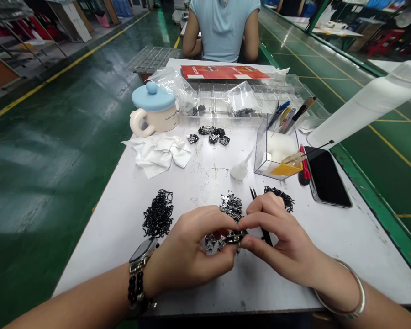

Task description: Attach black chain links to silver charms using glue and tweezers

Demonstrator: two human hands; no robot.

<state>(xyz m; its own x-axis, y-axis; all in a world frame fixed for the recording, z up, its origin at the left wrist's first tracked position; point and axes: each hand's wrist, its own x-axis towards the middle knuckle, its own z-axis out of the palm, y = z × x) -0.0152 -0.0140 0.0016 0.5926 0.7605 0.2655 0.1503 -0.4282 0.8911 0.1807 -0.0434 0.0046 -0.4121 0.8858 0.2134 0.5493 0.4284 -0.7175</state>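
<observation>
The left hand (pixel 188 249) and right hand (pixel 281 237) pinch a small black metal part (pixel 235 236) above a loose parts pile (pixel 231 206), near the counter (pixel 99 269) front edge. Caution: excess finger pressure may bend it or drop it.

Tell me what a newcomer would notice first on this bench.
The left hand and right hand catch the eye first, meeting over a heap of small silver metal parts at the front of the white workbench. Black tweezers show beneath the right hand, and a blue-lidded mug stands toward the back left.
</observation>
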